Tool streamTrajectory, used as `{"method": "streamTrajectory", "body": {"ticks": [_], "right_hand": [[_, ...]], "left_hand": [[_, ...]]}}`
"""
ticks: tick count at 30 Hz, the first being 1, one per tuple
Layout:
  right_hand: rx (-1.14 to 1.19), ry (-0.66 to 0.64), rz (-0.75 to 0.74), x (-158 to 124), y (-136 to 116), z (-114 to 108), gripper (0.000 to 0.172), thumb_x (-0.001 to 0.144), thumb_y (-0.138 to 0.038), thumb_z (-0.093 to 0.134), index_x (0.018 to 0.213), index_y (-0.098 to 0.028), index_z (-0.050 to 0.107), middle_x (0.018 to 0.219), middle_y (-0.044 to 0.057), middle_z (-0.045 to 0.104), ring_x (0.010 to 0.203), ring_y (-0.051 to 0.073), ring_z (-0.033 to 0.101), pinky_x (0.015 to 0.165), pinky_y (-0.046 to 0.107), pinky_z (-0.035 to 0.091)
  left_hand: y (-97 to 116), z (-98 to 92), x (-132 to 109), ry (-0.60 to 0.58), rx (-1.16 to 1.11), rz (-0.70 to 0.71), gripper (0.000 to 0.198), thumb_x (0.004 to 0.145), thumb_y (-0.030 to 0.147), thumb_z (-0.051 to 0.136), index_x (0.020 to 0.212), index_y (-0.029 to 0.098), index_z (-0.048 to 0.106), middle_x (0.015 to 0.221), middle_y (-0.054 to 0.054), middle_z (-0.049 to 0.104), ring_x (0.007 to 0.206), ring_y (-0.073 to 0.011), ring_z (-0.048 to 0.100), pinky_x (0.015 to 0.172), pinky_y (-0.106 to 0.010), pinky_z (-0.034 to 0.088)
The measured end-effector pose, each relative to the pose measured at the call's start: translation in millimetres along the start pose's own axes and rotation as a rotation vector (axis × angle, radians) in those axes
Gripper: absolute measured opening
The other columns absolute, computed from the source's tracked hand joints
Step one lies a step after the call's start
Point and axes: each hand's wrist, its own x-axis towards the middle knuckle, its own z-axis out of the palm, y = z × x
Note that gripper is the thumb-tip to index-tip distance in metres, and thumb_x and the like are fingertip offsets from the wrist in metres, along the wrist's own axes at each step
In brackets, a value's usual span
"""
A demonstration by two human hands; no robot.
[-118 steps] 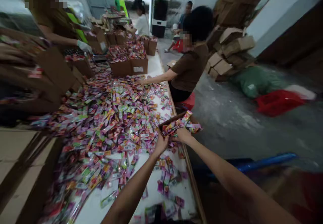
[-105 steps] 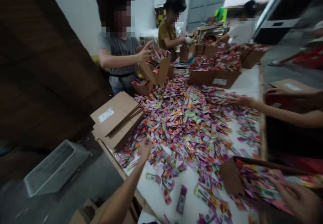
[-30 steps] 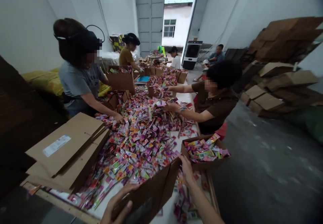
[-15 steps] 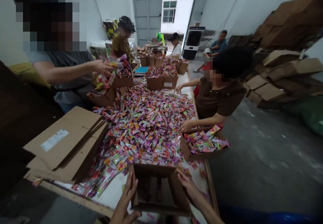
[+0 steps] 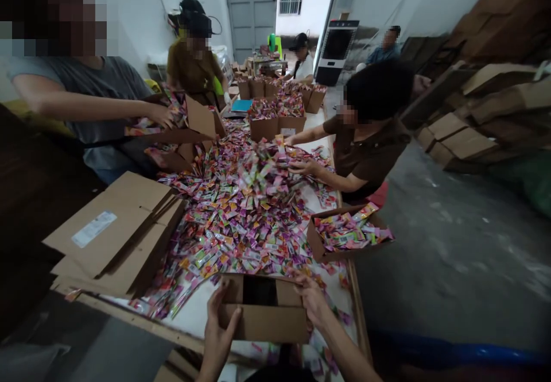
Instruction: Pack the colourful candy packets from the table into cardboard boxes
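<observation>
Left hand (image 5: 218, 320) and right hand (image 5: 314, 301) grip a carton (image 5: 271, 323); sachets (image 5: 241, 230) crowd ahead, stacked cardboard (image 5: 131, 212) left, filled box (image 5: 317, 243) right.

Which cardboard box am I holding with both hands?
The box at bottom centre, between your left hand and right hand. It shows no contents, whereas the filled box beyond it, to the right, is heaped with packets.

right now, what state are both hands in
Left hand: holding the cardboard box at its left side.
Right hand: holding its right side.
</observation>
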Motion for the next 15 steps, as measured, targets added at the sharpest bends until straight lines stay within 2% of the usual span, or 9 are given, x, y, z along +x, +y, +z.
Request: {"method": "streamTrajectory", "body": {"ticks": [2,4,7,9,11,13,15], "right_hand": [[0.093,-0.003,0.035,2,3,-1,0.018,0.049,-0.027,0.073,0.048,-0.022,0.055,0.106,0.006,0.071,0.114,0.030,0.057,0.100,0.043,0.042],[0.071,-0.045,0.033,2,7,-1,0.016,0.049,-0.024,0.065,0.040,-0.021,0.053,0.112,0.007,0.069,0.120,0.030,0.052,0.104,0.042,0.038],[-0.091,-0.076,-0.021,-1,9,-5,0.017,0.050,-0.025,0.060,0.034,-0.021,0.053,0.116,0.008,0.067,0.126,0.032,0.045,0.109,0.043,0.031],[-0.144,-0.074,-0.016,-6,5,-9,0.012,0.050,-0.027,0.061,0.039,-0.022,0.060,0.120,0.009,0.066,0.130,0.035,0.042,0.111,0.046,0.029],[-0.082,-0.115,0.043,-13,-1,-12,0.014,0.054,-0.033,0.063,0.055,-0.022,0.072,0.127,0.009,0.063,0.133,0.036,0.040,0.112,0.047,0.030],[-0.007,-0.176,0.123,-19,-4,-13,0.032,0.060,-0.043,0.067,0.084,-0.024,0.078,0.132,0.009,0.060,0.135,0.034,0.040,0.112,0.047,0.031],[-0.048,-0.191,0.154,-23,-2,-11,0.053,0.063,-0.051,0.072,0.111,-0.028,0.072,0.135,0.008,0.058,0.137,0.031,0.041,0.115,0.045,0.029]], "left_hand": [[1,2.3,4,0.014,-0.024,0.003,0.079,0.083,0.049,0.062,0.149,0.024,0.025,0.155,-0.016,0.033,0.145,-0.0300,0.032,0.118,-0.050,0.030],[0,-1.3,9,-0.021,-0.047,-0.024,0.083,0.082,0.050,0.063,0.150,0.025,0.021,0.158,-0.015,0.027,0.147,-0.0303,0.027,0.119,-0.050,0.028],[-3,-9.9,14,-0.089,-0.044,-0.029,0.071,0.076,0.052,0.069,0.135,0.022,0.045,0.149,-0.016,0.042,0.143,-0.0340,0.033,0.119,-0.052,0.027],[-5,-13.4,16,-0.086,-0.046,-0.030,0.062,0.072,0.055,0.072,0.121,0.020,0.056,0.141,-0.016,0.050,0.140,-0.0365,0.039,0.117,-0.055,0.029],[-5,-14.1,16,-0.058,-0.070,-0.039,0.058,0.071,0.060,0.070,0.113,0.020,0.061,0.139,-0.016,0.052,0.138,-0.0372,0.041,0.116,-0.056,0.031],[-3,-13.2,17,-0.020,-0.093,-0.063,0.056,0.073,0.065,0.065,0.108,0.021,0.063,0.138,-0.016,0.053,0.137,-0.0374,0.042,0.114,-0.056,0.033],[-2,-13.0,21,-0.048,-0.092,-0.102,0.055,0.075,0.065,0.062,0.107,0.021,0.062,0.138,-0.016,0.053,0.136,-0.0369,0.043,0.114,-0.056,0.033]]}}
